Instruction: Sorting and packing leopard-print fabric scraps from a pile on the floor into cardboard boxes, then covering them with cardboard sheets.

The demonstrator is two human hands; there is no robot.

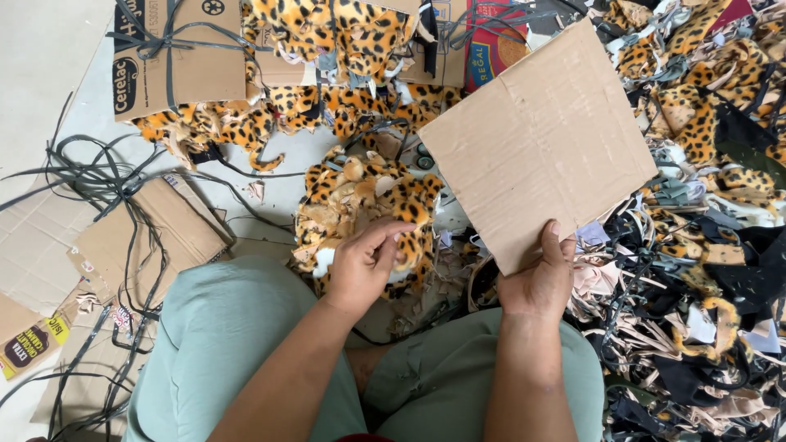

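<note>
While I look down from the head camera, I see the person sitting on a pale grey floor (37, 74), with the knees in light green trousers (217, 336) at the bottom of the view. The right hand (539, 282) has its grip closed on the lower edge of a flat brown cardboard sheet (540, 143), thumb on top, and the sheet is lifted and tilted over the mess. The left hand (364, 266) rests on a pile of leopard-print plush pieces (368, 205) just in front of the knees; its fingers are bent and pinch the fabric lightly, so the grip is half closed on it.

Around this place the floor is very crowded. On the left lie flattened cardboard boxes (151, 233) with black plastic straps (90, 176) running over them in loops. Farther away there is a bound carton (184, 61) and more leopard-print fabric (327, 33) spread in a row. To the right a large heap of scraps (704, 270) covers the floor: black, beige and spotted trimmings mixed together, touching the right knee. I cannot see any wall or furniture.
</note>
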